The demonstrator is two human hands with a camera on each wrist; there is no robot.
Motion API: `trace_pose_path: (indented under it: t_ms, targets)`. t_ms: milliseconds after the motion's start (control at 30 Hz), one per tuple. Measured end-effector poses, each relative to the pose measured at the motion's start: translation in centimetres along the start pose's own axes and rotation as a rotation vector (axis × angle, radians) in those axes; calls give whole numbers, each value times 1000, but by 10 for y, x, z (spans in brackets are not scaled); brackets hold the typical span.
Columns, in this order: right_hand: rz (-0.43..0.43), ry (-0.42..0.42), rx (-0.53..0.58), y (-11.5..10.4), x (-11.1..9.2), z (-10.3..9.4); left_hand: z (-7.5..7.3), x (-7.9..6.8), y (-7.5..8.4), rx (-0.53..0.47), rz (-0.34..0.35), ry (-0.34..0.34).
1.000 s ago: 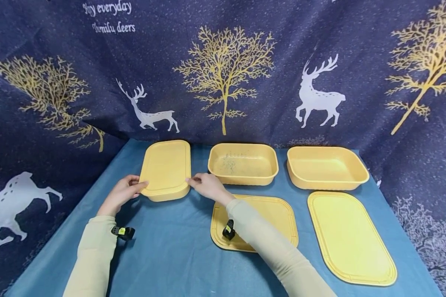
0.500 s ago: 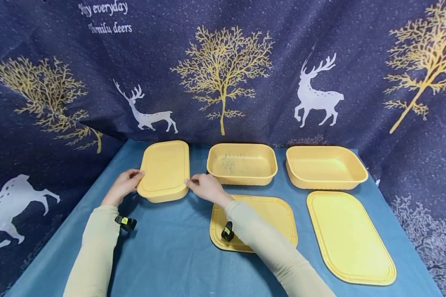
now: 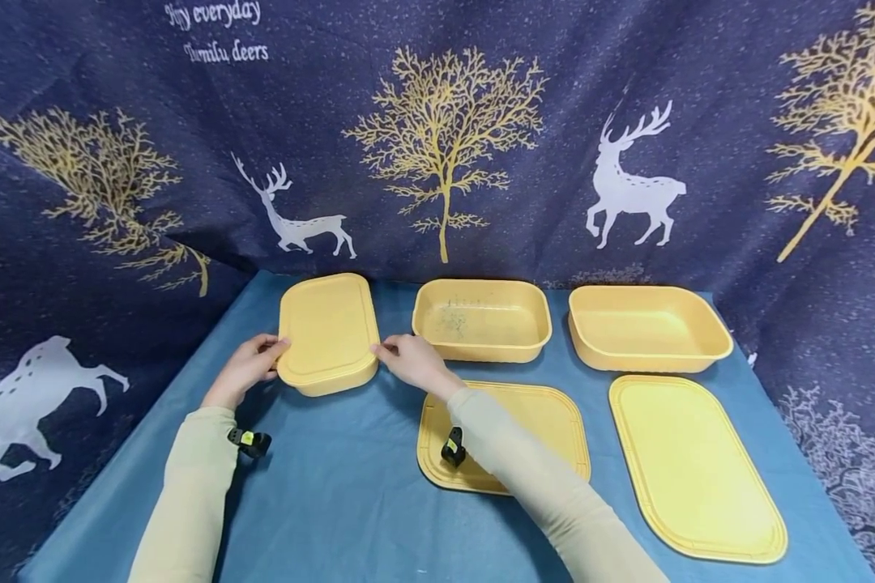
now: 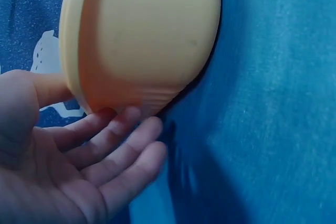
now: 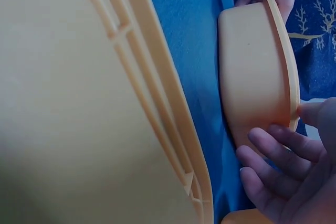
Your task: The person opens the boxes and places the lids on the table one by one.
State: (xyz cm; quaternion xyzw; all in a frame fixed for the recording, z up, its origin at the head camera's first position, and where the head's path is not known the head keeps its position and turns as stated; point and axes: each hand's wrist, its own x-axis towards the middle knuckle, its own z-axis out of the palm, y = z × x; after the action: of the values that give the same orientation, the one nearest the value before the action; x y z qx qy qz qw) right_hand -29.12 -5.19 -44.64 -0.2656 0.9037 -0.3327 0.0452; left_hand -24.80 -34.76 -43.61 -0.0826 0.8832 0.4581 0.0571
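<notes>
A yellow food container with its lid on stands at the back left of the table. My left hand holds its left side near the front corner, the thumb at the lid's edge. From the right, my right hand pinches the lid's edge at the front corner. The left wrist view shows the thumb on the lid rim of the container and fingertips below along the wall. A similar hold by the right hand shows in the right wrist view, the other hand across the container.
Two open yellow containers stand along the back, one in the middle and one at the right. A loose lid lies under my right forearm; another lid lies at the right. A dark cloth hangs behind the table.
The lidded container has turned slightly counterclockwise. My left thumb has drawn back from the lid's top to its edge. The right hand keeps its place at the front right corner.
</notes>
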Motion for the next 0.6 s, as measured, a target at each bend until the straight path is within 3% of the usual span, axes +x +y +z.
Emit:
trace_pose_path:
  t_ms: [333,600]
  targets:
    - [28,16,18,1,4,-2,-4,-13,1,40,-13,-40]
    - [31,12,-11,2,2,3,-8,-7,0,16,2,-26]
